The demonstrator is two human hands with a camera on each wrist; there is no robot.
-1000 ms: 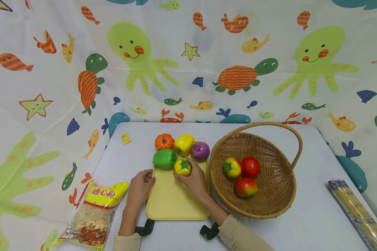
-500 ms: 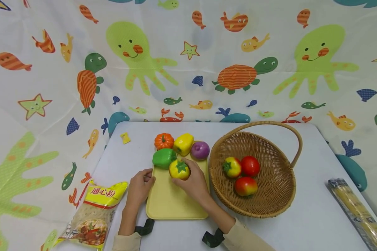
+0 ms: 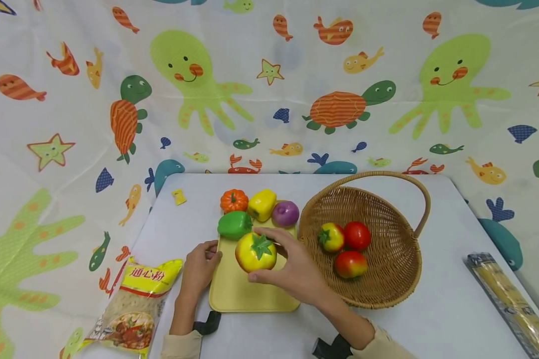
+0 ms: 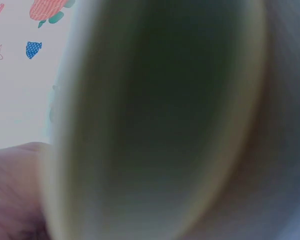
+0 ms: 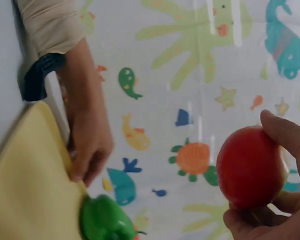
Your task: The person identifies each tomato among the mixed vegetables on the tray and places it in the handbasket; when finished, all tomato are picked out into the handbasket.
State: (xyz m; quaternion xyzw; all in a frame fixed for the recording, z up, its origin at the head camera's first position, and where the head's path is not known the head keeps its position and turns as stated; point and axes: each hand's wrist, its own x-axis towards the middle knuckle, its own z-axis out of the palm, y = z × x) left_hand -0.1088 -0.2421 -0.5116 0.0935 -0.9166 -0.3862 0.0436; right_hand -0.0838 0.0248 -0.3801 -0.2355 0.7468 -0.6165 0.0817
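My right hand (image 3: pixel 296 264) holds a yellow-and-red tomato (image 3: pixel 256 252) with a green star-shaped leaf top between thumb and fingers, raised over the yellow tray (image 3: pixel 251 294). In the right wrist view, the tomato (image 5: pixel 251 167) shows its red underside. At the tray's left edge my left hand (image 3: pixel 200 266) grips the rim, thumb on top. A green bell pepper (image 3: pixel 234 225), a yellow pepper (image 3: pixel 262 205), a purple onion (image 3: pixel 285 213) and a small orange pumpkin (image 3: pixel 234 201) cluster at the tray's far end. A large blurred form hides most of the left wrist view.
A wicker basket (image 3: pixel 400 279) with a tall handle stands right of the tray, holding a yellow-and-red tomato (image 3: pixel 331 237) and two redder fruits (image 3: pixel 357 235). A pasta bag (image 3: pixel 136 304) lies at left, a noodle pack (image 3: pixel 512 304) at far right, a small yellow packet (image 3: pixel 178 197) at back left.
My right hand has lifted the tomato off the tray, away from the green pepper and towards me. My left hand has stayed at the tray's edge.
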